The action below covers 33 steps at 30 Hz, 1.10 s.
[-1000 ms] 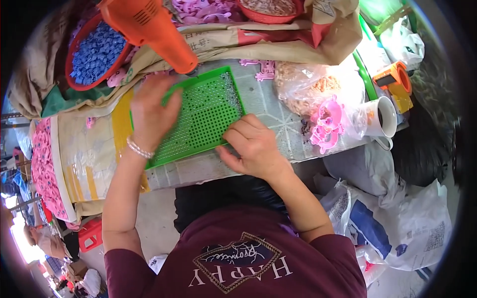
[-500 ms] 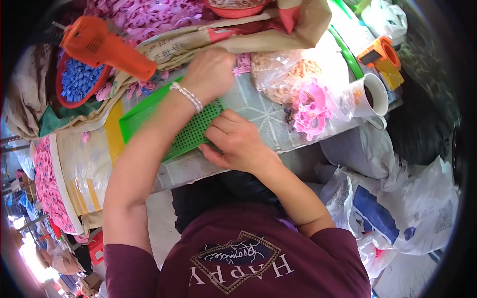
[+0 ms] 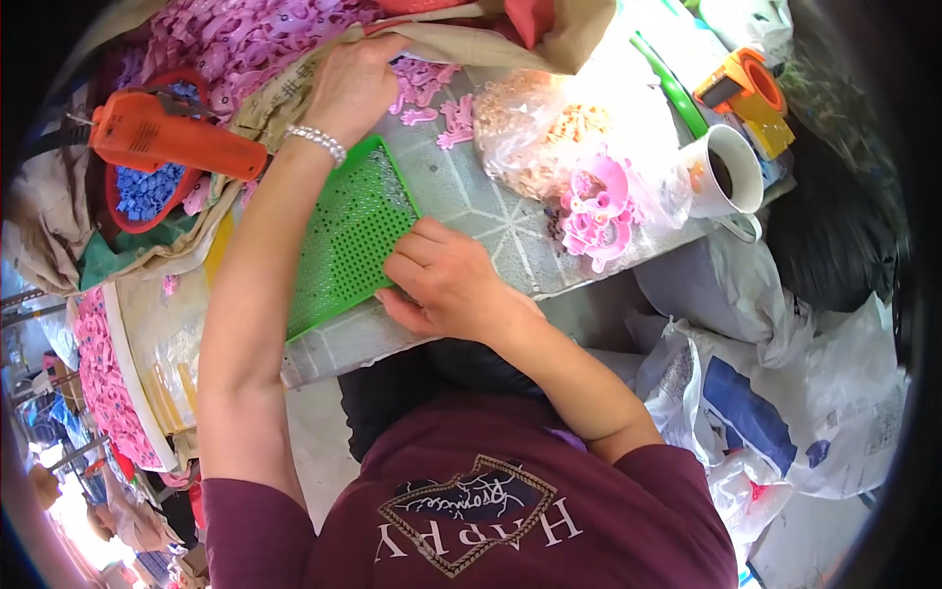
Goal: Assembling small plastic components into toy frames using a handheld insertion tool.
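Tray (image 3: 358,231): green, dotted hole grid. Loose pieces (image 3: 455,124): pink. Handheld tool (image 3: 177,135): orange. Tablecloth (image 3: 463,196): grey, white starburst lines. Shirt (image 3: 432,442): maroon, white lettering. Mug (image 3: 705,196): white; contents (image 3: 722,177) seemingly dark brown.

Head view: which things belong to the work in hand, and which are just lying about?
Apparently in the job:
green tray, right hand at its edge
loose pink pieces, near the left hand
orange power tool, probably, though not held

Apparently just lying about:
mug
white bag on the right
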Tool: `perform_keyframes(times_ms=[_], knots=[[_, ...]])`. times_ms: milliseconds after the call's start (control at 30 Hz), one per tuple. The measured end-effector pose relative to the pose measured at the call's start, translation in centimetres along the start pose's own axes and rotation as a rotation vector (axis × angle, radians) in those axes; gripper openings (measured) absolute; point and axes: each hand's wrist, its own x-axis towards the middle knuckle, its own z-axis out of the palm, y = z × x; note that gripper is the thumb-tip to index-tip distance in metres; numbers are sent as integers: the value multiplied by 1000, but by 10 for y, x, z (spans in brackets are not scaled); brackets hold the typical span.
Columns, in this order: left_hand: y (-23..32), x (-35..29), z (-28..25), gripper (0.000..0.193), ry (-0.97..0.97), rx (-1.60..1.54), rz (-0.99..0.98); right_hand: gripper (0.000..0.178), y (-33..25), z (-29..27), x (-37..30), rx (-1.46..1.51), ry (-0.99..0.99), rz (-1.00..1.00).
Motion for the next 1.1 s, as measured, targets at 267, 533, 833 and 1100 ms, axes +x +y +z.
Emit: perform_keyframes(times_ms=[267,533,833,1100], knots=[[8,-9,8,32,-17,-28,-38,22,2,-2,-1,-22,-12,0],[31,-25,29,33,-175,-247,270,23,2,3,-3,-39,32,8],[28,-24,34,23,-233,-126,180,23,0,3,-5,-43,38,13],[66,-39,12,18,-61,146,88,22,2,0,-5,-122,-70,10]])
